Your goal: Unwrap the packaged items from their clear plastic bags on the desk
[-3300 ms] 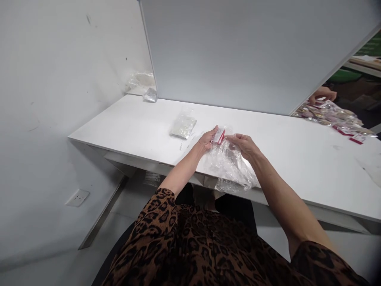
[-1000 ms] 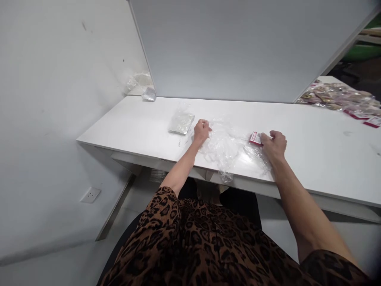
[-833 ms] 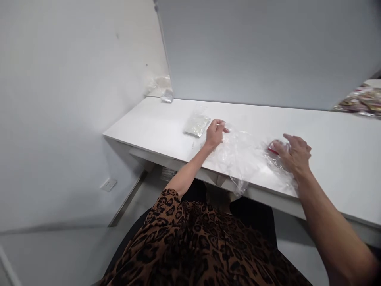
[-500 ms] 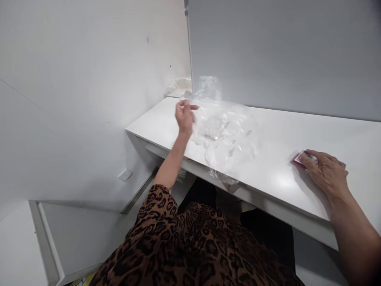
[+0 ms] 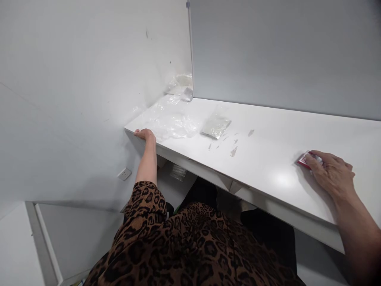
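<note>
At the left end of the white table (image 5: 268, 119), my left hand (image 5: 145, 134) is closed at the front edge, its fingers partly hidden, on the near side of a large clear plastic bag (image 5: 175, 119). The bag lies crumpled and spread over the tabletop. Further right, my right hand (image 5: 333, 171) rests closed around a small red-and-white pack (image 5: 304, 159), which touches the tabletop. Between my hands sits a flat clear packet (image 5: 216, 126) with pale contents that I cannot make out.
More clear plastic wrapping (image 5: 180, 83) is heaped in the back left corner. Grey marks (image 5: 234, 151) show on the tabletop. A grey partition (image 5: 282, 55) stands behind, and a white wall (image 5: 89, 79) with a socket (image 5: 124, 174) is on the left.
My left hand has swept left and down with the plastic bag, which now lies at the table's left end. The flat packet is uncovered. My right hand stays on the red-and-white pack.
</note>
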`<state>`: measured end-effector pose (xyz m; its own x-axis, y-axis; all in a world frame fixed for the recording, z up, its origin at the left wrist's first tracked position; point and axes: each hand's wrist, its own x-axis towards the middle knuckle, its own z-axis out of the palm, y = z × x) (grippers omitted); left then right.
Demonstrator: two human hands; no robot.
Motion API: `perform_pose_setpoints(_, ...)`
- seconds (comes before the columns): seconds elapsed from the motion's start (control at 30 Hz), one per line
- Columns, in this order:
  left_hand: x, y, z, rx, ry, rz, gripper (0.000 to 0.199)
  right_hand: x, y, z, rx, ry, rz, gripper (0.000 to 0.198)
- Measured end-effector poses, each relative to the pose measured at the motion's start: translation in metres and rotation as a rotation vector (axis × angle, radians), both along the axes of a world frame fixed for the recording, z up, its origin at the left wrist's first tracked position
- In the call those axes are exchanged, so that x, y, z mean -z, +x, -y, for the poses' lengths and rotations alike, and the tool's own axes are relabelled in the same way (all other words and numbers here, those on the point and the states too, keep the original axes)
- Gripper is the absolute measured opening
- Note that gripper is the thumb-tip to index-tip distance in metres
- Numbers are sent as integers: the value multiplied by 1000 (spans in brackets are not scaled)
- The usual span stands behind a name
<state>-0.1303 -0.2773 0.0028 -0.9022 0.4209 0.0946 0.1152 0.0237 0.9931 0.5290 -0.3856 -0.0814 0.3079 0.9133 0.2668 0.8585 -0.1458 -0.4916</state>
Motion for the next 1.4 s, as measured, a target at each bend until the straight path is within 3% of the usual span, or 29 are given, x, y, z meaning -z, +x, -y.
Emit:
perform_pose_setpoints(0.13,2,9,15,-170,-107,57,68,-1,-1,-1,19,5,-17,54)
perform_pose_setpoints(0.2,-2,25,26,-203,-88,-146,82,2,-1,-3,17,22,-23,49)
perform_pose_setpoints(0.27,-5,52,37,-118,1,-444,85,7,1,-5,25,49,-27,43)
perform_pose_setpoints(0.37,0,114,43,368,163,-739,86,13,3,-8,41,106,-39,31)
perform_pose_setpoints(0.43,7,158,35,768,153,-809,94,14,3,-9,36,136,-47,26)
perform_pose_setpoints(0.47,11,178,28,895,100,-807,97,14,2,-9,32,143,-51,24)
perform_pose_setpoints(0.5,14,195,19,968,21,-786,96,13,1,-9,33,140,-57,23)
perform_pose_setpoints(0.57,16,221,2,989,-159,-707,79,9,-2,-9,46,114,-75,21)
perform_pose_setpoints(0.67,13,244,-16,939,-312,-592,27,5,-5,-10,68,79,-105,24)
perform_pose_setpoints(0.7,12,250,-19,930,-295,-538,16,5,-6,-10,69,80,-111,25)
perform_pose_setpoints(0.8,13,270,-14,924,-83,-312,18,4,-8,-10,63,176,-104,31)
perform_pose_setpoints(0.87,16,286,-5,958,40,-93,22,2,-11,-9,79,292,-75,37)
perform_pose_setpoints(0.97,21,311,11,1041,97,324,22,-7,-26,-7,77,428,-26,46)
perform_pose_setpoints(1.1,23,332,28,1053,114,653,16,-30,-73,-7,-151,442,-59,55)
perform_pose_setpoints(1.17,25,336,33,1064,108,709,10,-40,-101,-15,-210,345,-148,64)
perform_pose_setpoints(1.27,27,336,38,1087,151,696,8,-51,-133,-32,-183,113,-316,79)
perform_pose_setpoints(1.33,29,335,40,1077,188,565,11,-55,-146,-39,-166,35,-444,66)
perform_pose_setpoints(1.4,30,332,44,1066,221,383,13,-57,-154,-36,-229,112,-530,42)
